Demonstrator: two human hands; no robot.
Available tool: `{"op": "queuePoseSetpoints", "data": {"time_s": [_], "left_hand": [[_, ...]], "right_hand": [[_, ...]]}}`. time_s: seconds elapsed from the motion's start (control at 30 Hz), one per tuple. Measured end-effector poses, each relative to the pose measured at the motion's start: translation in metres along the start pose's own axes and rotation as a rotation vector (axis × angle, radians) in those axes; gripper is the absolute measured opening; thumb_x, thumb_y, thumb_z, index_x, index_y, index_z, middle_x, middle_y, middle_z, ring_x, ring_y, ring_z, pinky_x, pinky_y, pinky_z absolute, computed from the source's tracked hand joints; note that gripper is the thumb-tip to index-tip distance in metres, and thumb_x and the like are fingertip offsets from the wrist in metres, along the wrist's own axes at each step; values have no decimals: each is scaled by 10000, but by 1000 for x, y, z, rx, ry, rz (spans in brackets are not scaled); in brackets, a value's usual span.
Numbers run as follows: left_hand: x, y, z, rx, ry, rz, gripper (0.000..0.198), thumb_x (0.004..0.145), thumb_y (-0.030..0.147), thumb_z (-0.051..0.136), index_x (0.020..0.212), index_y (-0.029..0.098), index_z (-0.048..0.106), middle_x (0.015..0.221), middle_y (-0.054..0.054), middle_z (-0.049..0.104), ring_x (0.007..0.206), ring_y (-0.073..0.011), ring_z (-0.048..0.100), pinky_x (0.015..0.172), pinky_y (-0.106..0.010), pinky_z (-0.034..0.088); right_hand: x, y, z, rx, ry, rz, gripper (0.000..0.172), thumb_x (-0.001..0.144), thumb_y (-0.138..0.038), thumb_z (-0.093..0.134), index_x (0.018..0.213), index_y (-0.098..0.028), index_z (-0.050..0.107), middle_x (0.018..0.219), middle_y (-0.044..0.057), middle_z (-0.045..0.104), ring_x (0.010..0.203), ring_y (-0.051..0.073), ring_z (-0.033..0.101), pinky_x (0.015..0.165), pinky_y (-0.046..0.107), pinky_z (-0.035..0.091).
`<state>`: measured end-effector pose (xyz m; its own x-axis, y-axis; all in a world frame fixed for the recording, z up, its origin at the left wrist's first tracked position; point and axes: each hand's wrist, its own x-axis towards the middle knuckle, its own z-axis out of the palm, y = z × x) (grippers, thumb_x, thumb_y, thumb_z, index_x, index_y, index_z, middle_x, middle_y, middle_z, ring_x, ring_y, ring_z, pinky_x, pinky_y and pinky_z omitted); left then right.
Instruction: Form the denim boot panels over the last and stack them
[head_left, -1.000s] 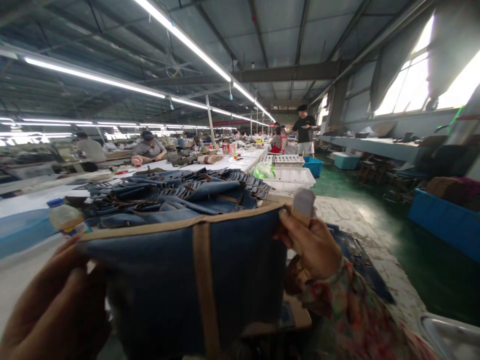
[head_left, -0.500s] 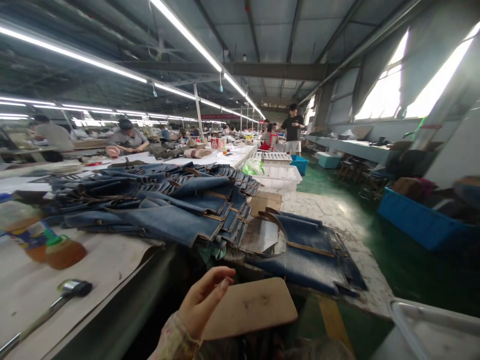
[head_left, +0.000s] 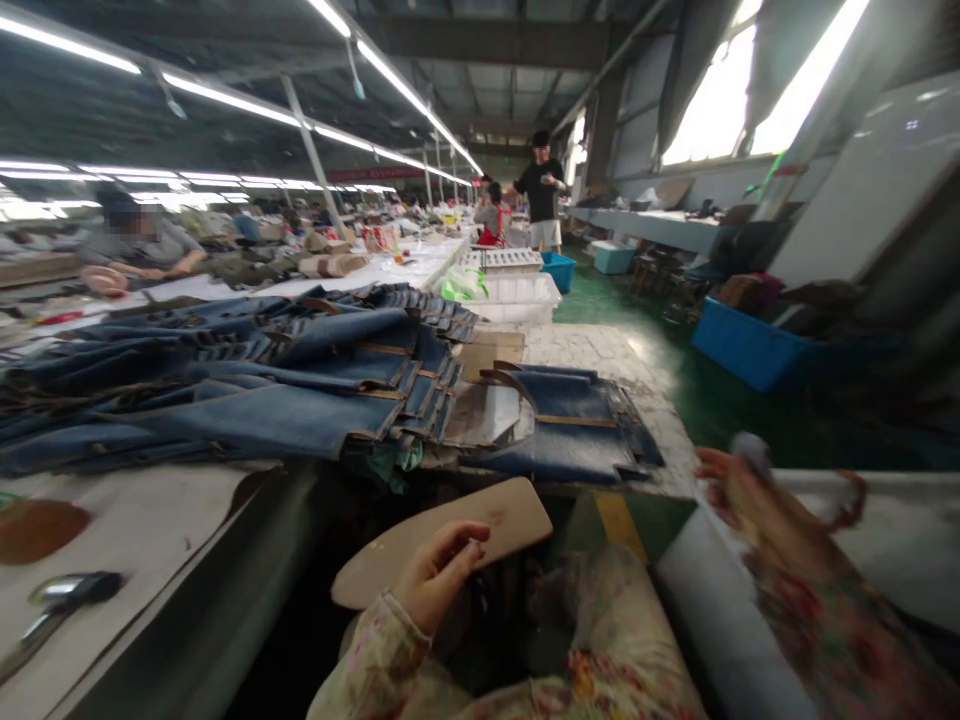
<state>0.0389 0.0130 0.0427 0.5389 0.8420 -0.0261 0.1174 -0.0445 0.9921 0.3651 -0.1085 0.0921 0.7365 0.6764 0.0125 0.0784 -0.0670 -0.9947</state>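
Observation:
My left hand (head_left: 448, 572) is in front of a tan board (head_left: 409, 535) with rounded corners. Its fingers are curled, with the thumb against the index finger; whatever may sit between them is too small to name. At the right, my right hand (head_left: 784, 505) is over a white bin (head_left: 892, 510) and smeared by motion. A greyish blurred spot shows at its fingers, and I cannot make out what it is. Beyond the board lies a small stack of blue denim-like pieces (head_left: 574, 420) with tan strips. A larger pile of similar blue pieces (head_left: 292, 400) spreads to the left.
A hammer-like tool (head_left: 75, 590) and an orange-brown container (head_left: 41, 527) are on the left table (head_left: 161, 520). White crates (head_left: 517, 300) stand beyond the pieces. A blue tub (head_left: 750, 345) is on the green floor at right. Co-workers are farther back, one standing (head_left: 541, 190).
The view has tilted down and turned right. My right hand has come into view over the white bin. My left hand stays by the tan board, its fingers still curled.

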Motion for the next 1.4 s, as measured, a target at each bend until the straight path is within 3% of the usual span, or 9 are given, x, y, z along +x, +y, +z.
{"op": "queuePoseSetpoints", "data": {"time_s": [0.07,0.27,0.43,0.6,0.73,0.87,1.17,1.3,1.4], "left_hand": [[-1,-7,4,10,-12,-30,436,697,533,577,900,155,650,907,-84,653,814,-198,604,758,-293,496],[-3,-19,-3,93,3,-39,382,749,474,523,930,152,620,948,-75,635,861,-188,596,787,-292,487],[21,-27,-6,340,44,112,294,787,363,469,951,165,614,952,-74,624,869,-176,580,744,-282,480],[63,-46,-2,644,41,319,266,778,239,430,958,155,607,975,-86,612,933,-195,556,826,-344,451],[78,-66,-1,855,67,314,243,798,237,433,943,175,618,1018,-79,617,941,-215,549,842,-377,435],[76,-75,-3,906,48,328,232,824,265,436,956,206,617,1046,-53,613,967,-203,544,848,-356,429],[75,-73,-2,919,65,314,234,836,266,423,946,207,621,1036,-56,615,967,-199,547,845,-355,433],[78,-74,0,920,75,306,240,835,254,419,956,195,617,1031,-61,618,962,-199,555,848,-357,440],[86,-71,10,901,93,314,264,816,225,427,1014,183,597,1050,-70,613,975,-200,561,872,-369,439]], "right_hand": [[5,6,19,305,-113,120,333,827,-476,430,920,-191,574,772,58,559,527,77,476,384,194,306],[29,13,67,428,-149,162,401,701,-552,546,835,-174,556,679,1,516,515,67,434,402,184,316],[30,38,71,252,-178,211,359,635,-502,636,696,-164,533,642,-6,530,529,65,465,441,177,366],[29,101,76,70,-208,398,320,566,-392,708,532,-139,515,425,-39,413,369,36,329,324,164,230],[27,144,72,18,-142,465,266,592,-361,690,588,-143,537,409,-59,386,353,33,297,311,156,200],[35,162,65,2,-43,474,285,635,-377,664,571,-150,503,425,-38,404,369,50,343,323,174,258],[83,159,88,-18,75,302,378,648,-517,597,551,-184,446,451,5,449,390,90,376,321,225,277],[101,130,102,-50,112,115,406,661,-566,542,598,-173,460,476,-17,436,421,81,370,379,224,306],[101,101,116,-92,39,-89,377,643,-533,576,625,-161,515,570,-8,497,559,106,461,529,233,396]]}}
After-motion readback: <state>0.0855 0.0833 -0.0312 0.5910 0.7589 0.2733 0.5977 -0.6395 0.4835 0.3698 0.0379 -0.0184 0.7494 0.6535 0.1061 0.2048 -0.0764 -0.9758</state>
